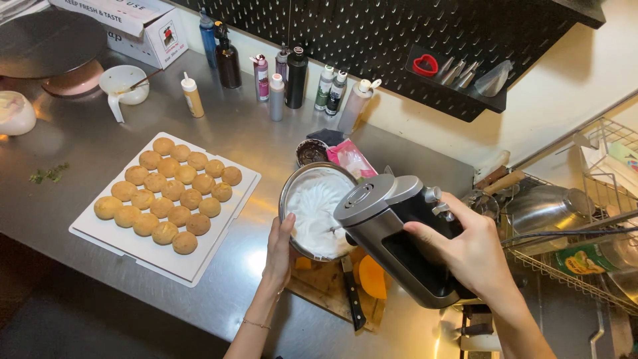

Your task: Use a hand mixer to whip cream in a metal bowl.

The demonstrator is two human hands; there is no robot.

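Steel worktop (pixel 266 139) runs under a black pegboard (pixel 372 33), with a row of small bottles (pixel 292 80) along its back edge. Toward the left edge lies a white tray (pixel 219 219) that carries rows of round golden puffs (pixel 169 193). Near the front edge, a little right of the middle, a wooden cutting board (pixel 325 286) holds a knife (pixel 352 299) and a piece of orange fruit (pixel 372 276).

On this board stands a metal bowl (pixel 287 193), tilted toward the person and full of stiff white cream (pixel 316 203). The left hand (pixel 279 249) is closed on its near rim, thumb over the edge. The bowl looks smooth and probably slippery, so the rim seems the surest place to hold.

The right hand (pixel 468 249) is clamped around the black handle of a grey hand mixer (pixel 392 233), which hangs above the bowl with its beaters down in the cream. The mixer looks heavy and rigid, and the handle is its natural grip. The cream is soft and light. At the right end stands a wire rack (pixel 565 266) with steel pots (pixel 545 206).
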